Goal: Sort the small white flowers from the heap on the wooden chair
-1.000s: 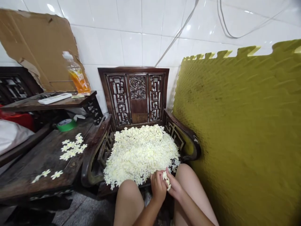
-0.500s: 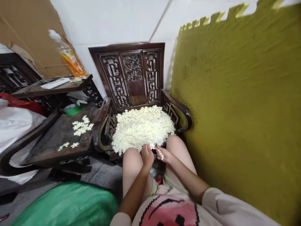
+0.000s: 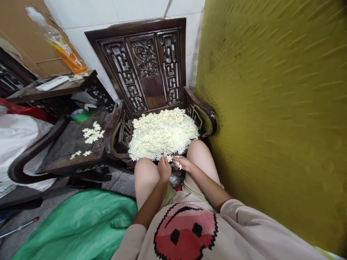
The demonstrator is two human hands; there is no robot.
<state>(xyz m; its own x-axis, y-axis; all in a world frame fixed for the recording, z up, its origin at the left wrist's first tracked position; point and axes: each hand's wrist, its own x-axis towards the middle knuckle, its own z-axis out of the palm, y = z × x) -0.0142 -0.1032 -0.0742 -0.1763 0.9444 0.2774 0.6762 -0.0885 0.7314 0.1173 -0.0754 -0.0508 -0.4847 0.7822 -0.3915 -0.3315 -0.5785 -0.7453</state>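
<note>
My left hand [image 3: 164, 169] is closed in a pinch between my knees, at a small pale flower [image 3: 169, 158]. Close beside it, my right hand [image 3: 182, 163] has its fingers curled around several small flowers [image 3: 178, 165], with the fingertips near the same pinched bloom. Just beyond both hands, a wide heap of cream-white flowers [image 3: 165, 131] covers the seat of a dark carved wooden chair [image 3: 153, 92]. Whether a thread or stem runs between the hands is too small to tell.
Left of the chair, a dark wooden seat [image 3: 61, 151] bears loose flowers [image 3: 93, 133] and a green tape roll [image 3: 80, 115]. A bottle of orange liquid [image 3: 67, 54] stands on a small table [image 3: 81, 85]. A yellow-green foam mat [image 3: 265, 119] rises at right; a green bag [image 3: 81, 224] lies lower left.
My view has tilted downward, so the scene sits higher and more of my shirt shows. Both hands stay close together with flowers in them.
</note>
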